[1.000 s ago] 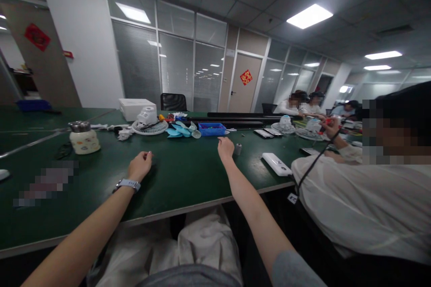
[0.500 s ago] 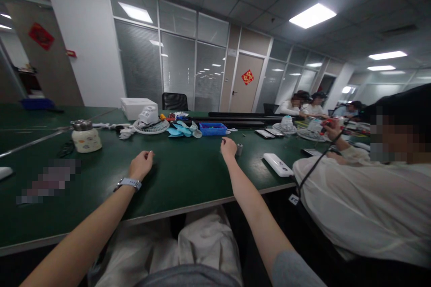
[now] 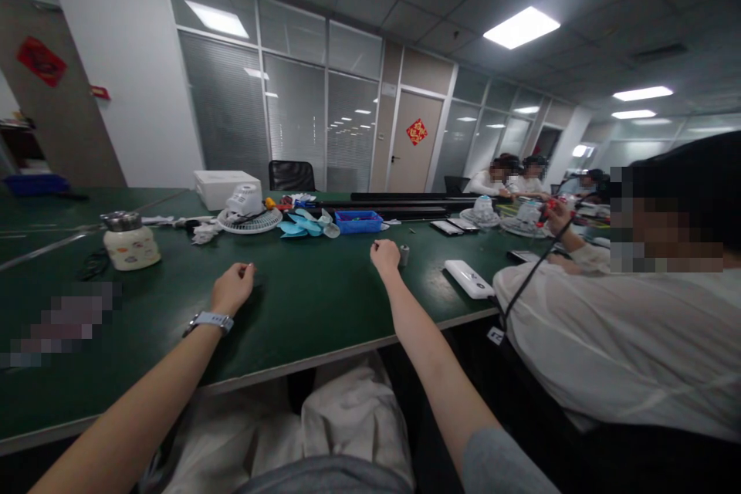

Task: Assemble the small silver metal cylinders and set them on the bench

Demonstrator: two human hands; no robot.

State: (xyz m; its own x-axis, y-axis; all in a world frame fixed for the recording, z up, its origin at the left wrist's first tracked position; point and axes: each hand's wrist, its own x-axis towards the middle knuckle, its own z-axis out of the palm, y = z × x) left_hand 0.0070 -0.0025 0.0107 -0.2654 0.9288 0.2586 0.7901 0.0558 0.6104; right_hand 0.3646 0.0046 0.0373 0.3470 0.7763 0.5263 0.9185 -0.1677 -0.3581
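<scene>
My left hand [image 3: 233, 288], with a watch on its wrist, rests at the green table [image 3: 306, 301] with its fingers curled together. Whatever those fingertips pinch, if anything, is too small to make out. Further right, my right hand [image 3: 386, 256] is closed too, and its fingers hide any content. Just beside it stands a small grey cylinder [image 3: 404, 255]. Beyond my hands lie a blue tray [image 3: 359, 222] with small items in it, light-blue fan blades [image 3: 304, 225], and a white fan motor housing [image 3: 245, 200] on a round white grille [image 3: 231, 225].
A cream jar with a metal lid [image 3: 132, 247] stands at the left. A white power bank [image 3: 468, 279] with a cable lies at the right, near a co-worker in a white top [image 3: 614, 340]. A white box [image 3: 228, 188] and long black bars [image 3: 399, 197] sit farther back.
The whole view has shifted slightly, so things appear further left. Both my hands stay closed in nearly the same places over the table.
</scene>
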